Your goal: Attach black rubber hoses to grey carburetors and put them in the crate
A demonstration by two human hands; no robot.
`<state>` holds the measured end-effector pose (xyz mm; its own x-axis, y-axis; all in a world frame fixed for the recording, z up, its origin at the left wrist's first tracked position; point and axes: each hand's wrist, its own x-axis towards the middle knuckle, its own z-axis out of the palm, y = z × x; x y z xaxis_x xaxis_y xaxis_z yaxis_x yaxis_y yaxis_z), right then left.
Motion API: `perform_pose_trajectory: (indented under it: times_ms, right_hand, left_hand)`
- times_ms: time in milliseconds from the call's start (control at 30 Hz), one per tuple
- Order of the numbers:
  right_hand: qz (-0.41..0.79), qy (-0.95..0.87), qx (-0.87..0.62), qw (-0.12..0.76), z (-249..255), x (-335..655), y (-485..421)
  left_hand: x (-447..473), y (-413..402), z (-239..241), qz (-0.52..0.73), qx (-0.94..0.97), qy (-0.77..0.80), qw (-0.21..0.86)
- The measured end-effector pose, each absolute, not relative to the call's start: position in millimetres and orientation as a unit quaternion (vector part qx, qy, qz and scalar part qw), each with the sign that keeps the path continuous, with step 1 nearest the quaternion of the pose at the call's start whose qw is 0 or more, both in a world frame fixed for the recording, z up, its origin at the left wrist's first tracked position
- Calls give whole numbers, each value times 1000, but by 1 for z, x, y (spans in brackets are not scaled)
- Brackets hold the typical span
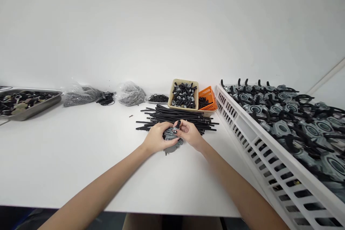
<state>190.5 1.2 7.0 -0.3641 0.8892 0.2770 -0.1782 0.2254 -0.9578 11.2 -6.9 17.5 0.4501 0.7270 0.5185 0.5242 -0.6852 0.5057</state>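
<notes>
Over the white table, my left hand (157, 138) is wrapped around a grey metal carburetor (172, 145), thumb and fingers on its near and far sides. My right hand (189, 133) pinches a small fitting with a black rubber cap (178, 124) at the top of the carburetor. Whether that fitting is seated in the body or only touching it, I cannot tell. Just behind both hands lies a loose pile of black rubber hoses (172, 115), partly covered by my fingers.
A large white crate (258, 143) of carburetors with black hoses stands on the right. Behind the hoses are a cream basket (170, 95) of black-capped fittings and an orange basket (215, 104). Plastic bags (131, 93), black rings (158, 98) and a metal tray (40, 109) line the back left.
</notes>
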Motion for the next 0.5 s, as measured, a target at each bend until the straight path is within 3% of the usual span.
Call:
perform_pose_trajectory:
  times_ms: [167,500]
  right_hand:
    - [556,-636,-278,457,11,196,-2]
    - [506,-656,-266,492,4,190,4]
  left_hand:
    - [10,-7,17,364,839,381,136]
    - [8,-8,15,378,842,364,127]
